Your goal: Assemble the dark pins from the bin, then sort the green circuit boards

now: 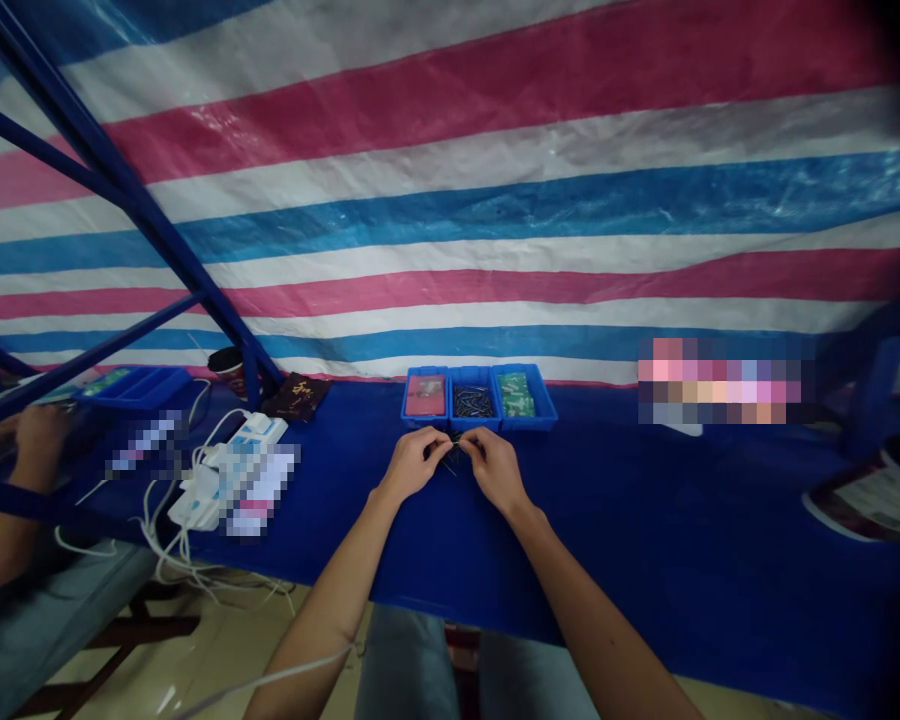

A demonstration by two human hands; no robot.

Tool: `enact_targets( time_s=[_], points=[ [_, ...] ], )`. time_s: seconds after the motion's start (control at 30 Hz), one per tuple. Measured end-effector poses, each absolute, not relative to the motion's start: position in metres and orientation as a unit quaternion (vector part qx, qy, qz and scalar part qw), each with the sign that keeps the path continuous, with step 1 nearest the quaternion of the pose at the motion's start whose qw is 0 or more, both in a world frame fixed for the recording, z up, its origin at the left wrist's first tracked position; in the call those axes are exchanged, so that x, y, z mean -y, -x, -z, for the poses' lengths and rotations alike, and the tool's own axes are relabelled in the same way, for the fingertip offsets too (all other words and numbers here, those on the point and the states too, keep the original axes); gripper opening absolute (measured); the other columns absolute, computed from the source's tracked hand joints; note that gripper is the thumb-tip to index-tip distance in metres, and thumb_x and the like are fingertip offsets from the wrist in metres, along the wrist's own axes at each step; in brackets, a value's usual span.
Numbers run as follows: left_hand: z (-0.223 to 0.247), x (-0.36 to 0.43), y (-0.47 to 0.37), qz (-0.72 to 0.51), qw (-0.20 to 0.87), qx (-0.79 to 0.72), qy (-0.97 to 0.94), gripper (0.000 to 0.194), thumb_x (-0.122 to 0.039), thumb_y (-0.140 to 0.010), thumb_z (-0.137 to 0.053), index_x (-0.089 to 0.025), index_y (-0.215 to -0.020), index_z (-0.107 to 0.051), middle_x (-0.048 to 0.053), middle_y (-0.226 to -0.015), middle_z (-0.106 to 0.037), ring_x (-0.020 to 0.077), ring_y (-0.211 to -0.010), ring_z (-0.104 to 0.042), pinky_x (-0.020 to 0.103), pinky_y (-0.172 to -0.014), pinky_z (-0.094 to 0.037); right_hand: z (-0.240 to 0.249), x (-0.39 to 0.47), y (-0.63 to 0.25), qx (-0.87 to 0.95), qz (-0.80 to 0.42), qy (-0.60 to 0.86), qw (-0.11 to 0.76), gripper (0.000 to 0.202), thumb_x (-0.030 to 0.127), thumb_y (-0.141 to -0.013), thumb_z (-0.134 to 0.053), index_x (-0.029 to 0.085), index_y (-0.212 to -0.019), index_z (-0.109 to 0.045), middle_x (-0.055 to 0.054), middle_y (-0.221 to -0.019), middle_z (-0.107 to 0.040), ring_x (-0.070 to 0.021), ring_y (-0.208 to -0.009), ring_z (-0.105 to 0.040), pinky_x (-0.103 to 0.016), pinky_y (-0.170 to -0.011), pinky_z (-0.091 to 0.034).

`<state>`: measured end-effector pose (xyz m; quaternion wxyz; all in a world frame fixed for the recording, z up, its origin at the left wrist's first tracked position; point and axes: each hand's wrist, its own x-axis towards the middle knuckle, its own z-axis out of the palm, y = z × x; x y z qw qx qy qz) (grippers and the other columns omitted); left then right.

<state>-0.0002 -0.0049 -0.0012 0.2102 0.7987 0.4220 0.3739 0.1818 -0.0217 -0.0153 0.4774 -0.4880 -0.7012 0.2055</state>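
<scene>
Left hand: the left hand is in front of the middle bin, thumb and forefinger pinched on one end of a thin piece.
Right hand: the right hand mirrors it, fingertips closed on the other end, probably, since the piece is tiny and dim here.
Thin piece: just in front of the middle bin, between the fingertips; it looks light, slim and fairly stiff, easy to roll or drop, and best taken by its ends in a fingertip pinch.
Loose dark pieces: a few slender ones lie below the fingertips, in front of the middle bin.
Blue bins: the middle bin holds many dark slender pieces; beside it on the left is a bin of red flat items, on the right a bin with green packets.
Farther left of the middle bin: a brown packet, a white power strip with cables, then a neighbour's hand.
Far right of the middle bin: a cup-like container, cut by shadow.
Behind the middle bin: a striped sheet.
Hard to make out: pixelation masks several items; fingers cover the thin piece's ends, and its material cannot be told.
</scene>
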Motion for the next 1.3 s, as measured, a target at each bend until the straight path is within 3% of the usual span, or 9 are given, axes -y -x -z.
enact_targets(
  time_s=[0.17, 0.3, 0.4, 0.6, 0.77, 1.07, 1.13, 1.2, 1.3],
  points=[
    [0.0001, 0.0053, -0.0004, -0.375, 0.209, -0.425, -0.797, 0.025, -0.035, -0.097, -0.053, -0.017, -0.088, -0.069, 0.003, -0.077, -0.064, 0.0131, -0.066, -0.056, 0.024, -0.065, -0.042, 0.0171, 0.0176, -0.1822, 0.701, -0.211, 0.508, 0.453, 0.029, 0.033, -0.098, -0.047, 0.022, -0.076, -0.062, -0.002, -0.073, -0.066, -0.0184, -0.068, -0.062, -0.028, -0.066, -0.043],
    [-0.0003, 0.0046, -0.0004, -0.377, 0.202, -0.431, -0.794, 0.024, -0.034, -0.097, -0.053, -0.017, -0.088, -0.069, 0.003, -0.076, -0.064, 0.0128, -0.065, -0.055, 0.025, -0.064, -0.042, 0.0177, 0.0172, -0.1829, 0.685, -0.252, 0.492, 0.474, 0.024, 0.039, -0.096, -0.05, 0.021, -0.088, -0.065, -0.003, -0.079, -0.069, -0.018, -0.066, -0.062, -0.028, -0.063, -0.046],
    [-0.0008, 0.0046, -0.0002, -0.38, 0.2, -0.434, -0.792, 0.023, -0.033, -0.096, -0.054, -0.017, -0.087, -0.069, 0.002, -0.075, -0.064, 0.0125, -0.064, -0.055, 0.024, -0.064, -0.042, 0.0182, 0.0176, -0.1829, 0.681, -0.284, 0.471, 0.483, 0.018, 0.036, -0.095, -0.052, 0.022, -0.095, -0.063, -0.004, -0.087, -0.07, -0.018, -0.069, -0.063, -0.027, -0.062, -0.048],
    [-0.0017, 0.0055, -0.0008, -0.373, 0.205, -0.43, -0.796, 0.024, -0.034, -0.097, -0.054, -0.017, -0.088, -0.069, 0.003, -0.075, -0.063, 0.0129, -0.065, -0.055, 0.024, -0.064, -0.041, 0.0162, 0.019, -0.1834, 0.685, -0.274, 0.474, 0.481, 0.015, 0.03, -0.094, -0.051, 0.021, -0.088, -0.061, -0.004, -0.083, -0.068, -0.0177, -0.068, -0.062, -0.027, -0.062, -0.045],
    [-0.0016, 0.0049, -0.0015, -0.377, 0.209, -0.427, -0.795, 0.026, -0.035, -0.097, -0.054, -0.016, -0.087, -0.068, 0.002, -0.074, -0.062, 0.0124, -0.064, -0.053, 0.024, -0.063, -0.041, 0.0149, 0.0204, -0.1843, 0.693, -0.239, 0.482, 0.48, 0.022, 0.032, -0.097, -0.047, 0.022, -0.08, -0.057, -0.002, -0.078, -0.065, -0.0181, -0.071, -0.06, -0.026, -0.064, -0.041],
    [-0.0012, 0.0049, -0.0012, -0.385, 0.214, -0.423, -0.792, 0.029, -0.037, -0.097, -0.052, -0.016, -0.085, -0.068, 0.003, -0.074, -0.062, 0.0125, -0.064, -0.053, 0.024, -0.064, -0.04, 0.0154, 0.0208, -0.1847, 0.686, -0.268, 0.513, 0.44, 0.046, 0.045, -0.102, -0.038, 0.021, -0.066, -0.053, 0.0, -0.059, -0.058, -0.015, -0.056, -0.055, -0.025, -0.06, -0.039],
    [0.0001, 0.0042, -0.0008, -0.389, 0.214, -0.427, -0.788, 0.029, -0.037, -0.097, -0.052, -0.016, -0.085, -0.068, 0.002, -0.073, -0.062, 0.0121, -0.063, -0.052, 0.023, -0.063, -0.039, 0.0145, 0.0208, -0.1848, 0.677, -0.281, 0.505, 0.455, 0.042, 0.046, -0.101, -0.04, 0.021, -0.072, -0.058, 0.0, -0.064, -0.062, -0.015, -0.058, -0.057, -0.025, -0.06, -0.04],
    [0.0012, 0.0034, -0.0002, -0.393, 0.214, -0.431, -0.784, 0.028, -0.036, -0.097, -0.053, -0.015, -0.084, -0.068, 0.002, -0.073, -0.062, 0.0119, -0.063, -0.052, 0.023, -0.062, -0.039, 0.0146, 0.0205, -0.1846, 0.663, -0.302, 0.487, 0.481, 0.03, 0.044, -0.099, -0.046, 0.021, -0.092, -0.063, -0.001, -0.076, -0.066, -0.0153, -0.061, -0.059, -0.025, -0.059, -0.043],
    [0.0015, 0.0027, 0.0004, -0.395, 0.216, -0.432, -0.781, 0.026, -0.034, -0.097, -0.054, -0.015, -0.085, -0.067, 0.002, -0.074, -0.063, 0.0119, -0.063, -0.053, 0.023, -0.063, -0.039, 0.0173, 0.0192, -0.1843, 0.652, -0.326, 0.467, 0.5, 0.024, 0.038, -0.094, -0.054, 0.021, -0.11, -0.061, -0.003, -0.089, -0.069, -0.0152, -0.062, -0.06, -0.025, -0.058, -0.045]
  ],
)
